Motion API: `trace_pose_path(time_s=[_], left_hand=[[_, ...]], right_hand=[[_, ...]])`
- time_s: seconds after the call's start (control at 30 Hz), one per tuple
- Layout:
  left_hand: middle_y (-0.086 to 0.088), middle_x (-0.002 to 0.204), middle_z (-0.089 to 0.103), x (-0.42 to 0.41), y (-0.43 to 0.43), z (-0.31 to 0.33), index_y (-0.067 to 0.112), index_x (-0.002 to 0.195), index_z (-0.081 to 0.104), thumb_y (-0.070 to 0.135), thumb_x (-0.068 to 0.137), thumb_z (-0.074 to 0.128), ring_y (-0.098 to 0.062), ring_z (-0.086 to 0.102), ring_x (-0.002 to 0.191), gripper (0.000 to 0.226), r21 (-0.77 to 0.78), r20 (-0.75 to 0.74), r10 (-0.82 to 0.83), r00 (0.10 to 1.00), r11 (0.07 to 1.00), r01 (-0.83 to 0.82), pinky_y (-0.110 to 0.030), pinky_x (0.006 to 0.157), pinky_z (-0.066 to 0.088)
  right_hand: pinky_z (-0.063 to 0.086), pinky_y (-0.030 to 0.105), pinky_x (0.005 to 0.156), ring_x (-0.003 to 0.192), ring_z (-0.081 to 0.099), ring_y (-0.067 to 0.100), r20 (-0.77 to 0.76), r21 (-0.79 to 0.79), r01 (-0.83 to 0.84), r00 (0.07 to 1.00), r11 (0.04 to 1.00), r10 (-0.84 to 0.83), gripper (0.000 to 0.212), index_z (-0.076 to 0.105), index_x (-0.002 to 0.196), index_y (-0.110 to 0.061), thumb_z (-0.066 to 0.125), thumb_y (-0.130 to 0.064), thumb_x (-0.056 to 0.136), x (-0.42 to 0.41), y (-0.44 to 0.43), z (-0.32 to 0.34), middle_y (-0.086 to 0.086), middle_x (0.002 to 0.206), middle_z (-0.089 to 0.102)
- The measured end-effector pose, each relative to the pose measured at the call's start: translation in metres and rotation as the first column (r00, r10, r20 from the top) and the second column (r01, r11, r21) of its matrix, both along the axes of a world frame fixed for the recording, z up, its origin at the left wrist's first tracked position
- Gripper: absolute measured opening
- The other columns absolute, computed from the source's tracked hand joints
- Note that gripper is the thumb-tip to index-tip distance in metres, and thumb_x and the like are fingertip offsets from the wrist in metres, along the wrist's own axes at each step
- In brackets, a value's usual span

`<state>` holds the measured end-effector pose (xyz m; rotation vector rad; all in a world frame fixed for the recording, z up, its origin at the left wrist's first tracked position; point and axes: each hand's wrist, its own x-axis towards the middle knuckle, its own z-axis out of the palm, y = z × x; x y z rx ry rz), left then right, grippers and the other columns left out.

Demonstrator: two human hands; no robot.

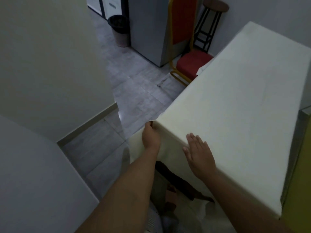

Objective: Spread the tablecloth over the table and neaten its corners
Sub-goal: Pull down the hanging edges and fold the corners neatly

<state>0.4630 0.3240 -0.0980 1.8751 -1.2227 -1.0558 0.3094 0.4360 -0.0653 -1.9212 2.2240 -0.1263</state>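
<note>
A dim room seen from above, looking down along two bare forearms. At the far left stands a pale wall (pixel 50 64) with a light skirting strip along its foot, and grey floor tiles (pixel 134 91) run past it toward the back of the room. At the back, a dark bin (pixel 119 30) stands on the floor beside a tall grey cabinet (pixel 148 31).

The left hand (pixel 150 135) is at the near left corner of the worktop, its fingers (pixel 149 125) curled together and clamped on the cream tablecloth (pixel 244 106) right at that corner, where the cloth turns down over the edge. Below this hand the cloth hangs down the near side, and something dark shows beneath its lower hem; what it is cannot be made out.

The right hand (pixel 200 153) lies flat, palm down, on the cloth along the near edge of the worktop, just right of the corner, fingers straight and slightly apart, gripping nothing.

The tablecloth covers the whole worktop, which stretches away to the upper right, smooth on top.

Beyond the left edge of the worktop stands a red chair (pixel 188 47) with a gold frame, and right of it a black stool (pixel 210 22) with a round dark seat.
</note>
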Motion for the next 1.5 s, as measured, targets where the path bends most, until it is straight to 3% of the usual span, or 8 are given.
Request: trace_pose_path(time_s=[0.1,0.3,0.5,0.67,0.87,1.03,1.27,1.5], left_hand=[[-0.007,0.09,0.06,0.008,0.01,-0.001,0.014,0.093,0.053,0.009,0.094,0.044,-0.022,0.056,0.083,0.01,-0.04,0.105,-0.082,0.991,0.995,0.086,-0.031,0.067,0.041],[-0.004,0.085,0.06,0.024,0.047,0.017,0.014,0.085,0.055,0.017,0.094,0.044,-0.026,0.056,0.081,0.015,-0.109,0.337,-0.047,0.94,0.99,0.089,-0.04,0.07,0.047],[-0.002,0.081,0.053,0.014,0.052,0.044,0.017,0.082,0.047,0.021,0.098,0.042,-0.025,0.053,0.08,0.017,-0.211,0.251,0.007,0.968,0.976,0.048,-0.036,0.067,0.042],[-0.004,0.086,0.058,0.003,0.054,0.018,0.014,0.087,0.051,0.02,0.096,0.046,-0.025,0.056,0.08,0.012,-0.051,0.251,0.0,0.968,0.999,0.013,-0.032,0.065,0.039],[0.001,0.077,0.051,-0.028,0.035,0.055,0.017,0.082,0.047,0.026,0.099,0.045,-0.015,0.048,0.069,0.02,-0.329,0.06,0.179,0.982,0.932,-0.15,-0.026,0.059,0.033],[-0.009,0.097,0.062,-0.018,0.046,0.021,0.011,0.097,0.054,0.017,0.097,0.043,-0.03,0.06,0.092,0.013,0.059,0.253,-0.006,0.967,0.998,-0.009,-0.032,0.071,0.041],[0.003,0.079,0.053,-0.021,0.04,0.049,0.017,0.086,0.05,0.017,0.094,0.045,-0.018,0.052,0.072,0.009,-0.293,0.202,0.147,0.968,0.952,-0.084,-0.032,0.063,0.041],[-0.01,0.094,0.062,-0.027,0.072,-0.014,0.013,0.093,0.047,0.011,0.086,0.049,-0.032,0.062,0.086,0.008,0.044,0.199,-0.02,0.98,0.999,0.011,-0.041,0.074,0.052]], right_hand=[[0.013,0.04,0.116,0.145,0.02,0.02,0.011,0.034,-0.01,1.0,0.999,0.01,0.072,0.027,0.149,-0.019,0.005,-0.055,0.09,-0.009,0.011,0.0,0.001,0.155,0.027],[0.014,0.041,0.116,0.145,0.019,0.018,0.032,0.05,0.005,0.999,0.999,-0.007,0.078,0.026,0.149,-0.022,-0.001,-0.058,0.085,-0.012,0.017,0.004,-0.002,0.156,0.026],[0.013,0.041,0.116,0.145,0.019,0.016,0.035,0.028,-0.001,0.999,1.0,0.0,0.079,0.025,0.149,-0.023,-0.002,-0.059,0.084,-0.02,0.034,0.008,-0.003,0.156,0.026],[0.01,0.04,0.117,0.146,0.013,0.015,0.071,0.034,-0.031,0.997,0.999,0.028,0.072,0.019,0.15,-0.025,0.001,-0.059,0.09,-0.029,0.035,0.006,-0.005,0.158,0.02],[0.007,0.041,0.118,0.146,0.01,0.015,0.21,0.073,-0.003,0.978,0.997,-0.012,0.055,0.023,0.15,-0.023,0.02,-0.047,0.1,-0.031,0.03,0.007,-0.004,0.158,0.019],[0.006,0.04,0.118,0.146,0.008,0.014,0.21,0.107,-0.01,0.978,0.994,-0.013,0.056,0.021,0.15,-0.024,0.021,-0.048,0.1,-0.031,0.03,0.008,-0.005,0.159,0.017],[0.007,0.039,0.118,0.146,0.01,0.015,0.185,0.072,-0.003,0.983,0.997,-0.01,0.055,0.023,0.15,-0.023,0.021,-0.047,0.1,-0.03,0.032,0.01,-0.005,0.158,0.019],[0.006,0.038,0.118,0.146,0.008,0.013,0.146,0.093,-0.025,0.989,0.995,0.011,0.063,0.016,0.151,-0.024,0.01,-0.054,0.095,-0.03,0.033,0.009,-0.006,0.159,0.016]])
